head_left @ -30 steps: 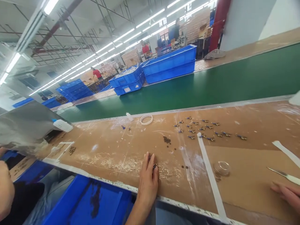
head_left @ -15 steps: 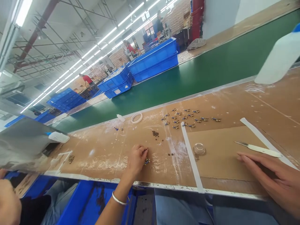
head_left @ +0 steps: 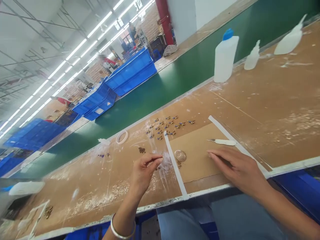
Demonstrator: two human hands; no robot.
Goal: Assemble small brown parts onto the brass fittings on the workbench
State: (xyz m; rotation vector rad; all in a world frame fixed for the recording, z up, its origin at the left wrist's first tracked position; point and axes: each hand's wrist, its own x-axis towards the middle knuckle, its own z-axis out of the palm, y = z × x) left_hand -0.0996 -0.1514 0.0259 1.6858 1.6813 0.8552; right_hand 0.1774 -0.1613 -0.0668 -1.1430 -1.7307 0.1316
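My left hand [head_left: 145, 171] is raised over the brown table, its thumb and forefinger pinched at the tips. A tiny dark bit shows there, too small to name. Close behind it lies a small heap of dark round pieces [head_left: 142, 150]. My right hand [head_left: 235, 163] hovers by the cardboard sheet [head_left: 200, 170], thumb and fingertips pressed together; anything between them is too small to make out. Just beyond its fingers is a white-handled knife [head_left: 225, 142]. A small clear round dish [head_left: 180, 155] sits between the hands. Several small blue-and-gold figures [head_left: 166, 126] lie spread out farther back.
White plastic bottles [head_left: 226, 58] stand at the back right. A roll of white tape [head_left: 122, 137] lies along the table's far side. Behind runs a green conveyor belt [head_left: 185, 70], with blue crates [head_left: 132, 71] beyond it. Another white bottle [head_left: 26, 188] lies at far left.
The view has swung to the right. My left hand has lifted from the small blue pieces and moved right, still pinched. The right hand has come nearer the left, below the knife.
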